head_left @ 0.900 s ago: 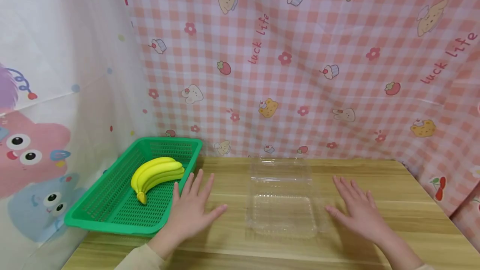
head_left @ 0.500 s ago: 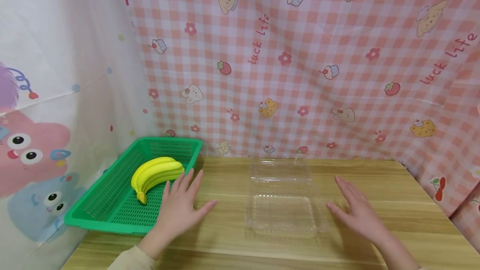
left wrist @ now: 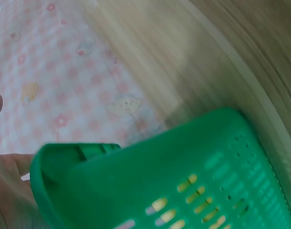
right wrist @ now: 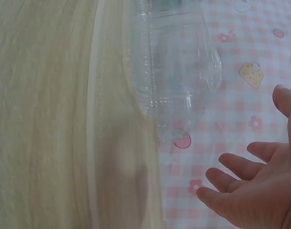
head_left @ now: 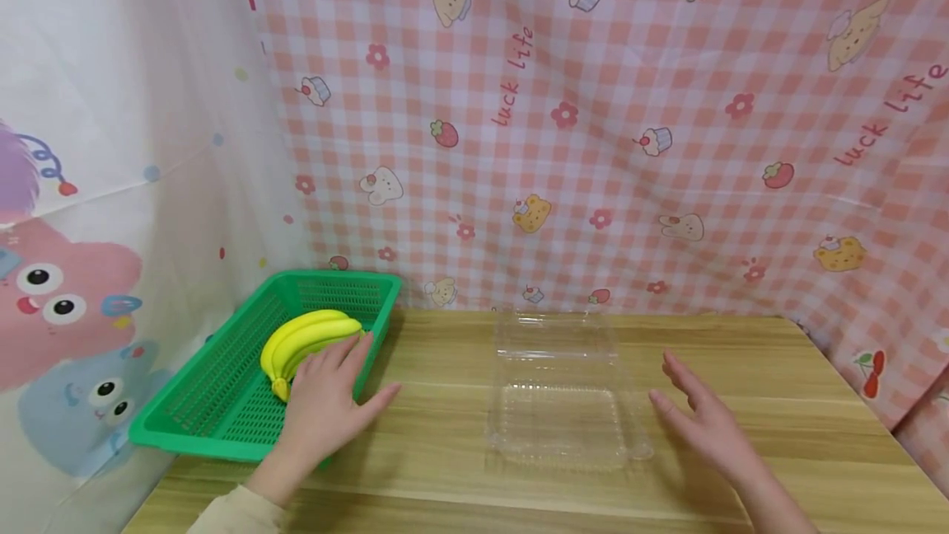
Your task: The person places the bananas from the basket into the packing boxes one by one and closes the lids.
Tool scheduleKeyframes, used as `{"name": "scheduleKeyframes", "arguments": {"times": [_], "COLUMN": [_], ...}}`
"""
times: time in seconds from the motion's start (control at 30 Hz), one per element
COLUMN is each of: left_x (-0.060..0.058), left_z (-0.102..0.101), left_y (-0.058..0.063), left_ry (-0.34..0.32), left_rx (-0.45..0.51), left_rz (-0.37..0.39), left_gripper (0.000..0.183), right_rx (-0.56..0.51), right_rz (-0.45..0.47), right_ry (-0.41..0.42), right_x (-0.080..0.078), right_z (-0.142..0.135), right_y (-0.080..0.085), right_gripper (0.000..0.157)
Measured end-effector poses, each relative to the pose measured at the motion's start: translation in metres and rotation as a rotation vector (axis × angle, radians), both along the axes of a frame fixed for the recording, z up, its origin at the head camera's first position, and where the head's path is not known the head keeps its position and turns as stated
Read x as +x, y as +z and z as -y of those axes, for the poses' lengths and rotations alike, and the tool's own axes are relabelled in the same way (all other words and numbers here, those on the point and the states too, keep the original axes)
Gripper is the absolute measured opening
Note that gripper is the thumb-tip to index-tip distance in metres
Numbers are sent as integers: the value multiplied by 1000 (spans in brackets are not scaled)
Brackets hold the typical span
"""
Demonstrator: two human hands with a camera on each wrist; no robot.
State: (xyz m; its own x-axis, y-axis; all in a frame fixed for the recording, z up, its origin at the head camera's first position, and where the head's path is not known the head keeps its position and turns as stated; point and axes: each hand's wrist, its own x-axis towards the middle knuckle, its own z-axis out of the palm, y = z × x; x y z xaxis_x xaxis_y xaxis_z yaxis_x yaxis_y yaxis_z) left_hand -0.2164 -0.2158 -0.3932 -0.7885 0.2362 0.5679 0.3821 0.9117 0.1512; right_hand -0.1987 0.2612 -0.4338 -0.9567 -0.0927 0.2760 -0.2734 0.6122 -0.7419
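Observation:
A bunch of yellow bananas (head_left: 307,339) lies in a green plastic basket (head_left: 200,386) on the left of the table. In the head view the left hand (head_left: 326,402) hovers over the basket's right side, its fingers extended across part of the bananas; contact cannot be told. Through the slots of the basket wall (left wrist: 131,176), bits of yellow show in the left wrist view. A clear plastic clamshell box (head_left: 559,427) stands with its lid up in the middle of the table. To its right, apart from it, the right hand (head_left: 708,427) is held with fingers extended and nothing in it.
The wood-grain table (head_left: 445,493) bears the basket and the clear box. A pink checked cloth (head_left: 563,171) hangs behind the table, and a white patterned cloth (head_left: 185,147) hangs along the left, close to the basket.
The left hand has moved left, from beside the basket to over its right side and the bananas. The right hand has turned slightly in place. Basket, bananas and box have stayed put.

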Motion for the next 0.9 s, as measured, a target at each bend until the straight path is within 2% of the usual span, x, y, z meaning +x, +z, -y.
{"name": "scheduleKeyframes", "arguments": {"times": [0.27, 0.5, 0.63, 0.9], "left_x": [-2, -1, -2, -5], "left_z": [16, 32, 40, 57], "left_y": [6, 11, 15, 26], "left_ry": [35, 71, 79, 96], "left_rx": [4, 3, -6, -17], "left_rz": [4, 22, -2, -21], "left_gripper": [70, 71, 69, 67], "right_rx": [-105, -185, -239, -411], "right_rz": [68, 163, 190, 248], "right_ry": [-32, -50, -49, -13], "right_x": [-3, -6, -7, -12], "right_z": [3, 4, 4, 5], "right_y": [-4, -10, -11, -14], "right_gripper": [65, 63, 62, 58]}}
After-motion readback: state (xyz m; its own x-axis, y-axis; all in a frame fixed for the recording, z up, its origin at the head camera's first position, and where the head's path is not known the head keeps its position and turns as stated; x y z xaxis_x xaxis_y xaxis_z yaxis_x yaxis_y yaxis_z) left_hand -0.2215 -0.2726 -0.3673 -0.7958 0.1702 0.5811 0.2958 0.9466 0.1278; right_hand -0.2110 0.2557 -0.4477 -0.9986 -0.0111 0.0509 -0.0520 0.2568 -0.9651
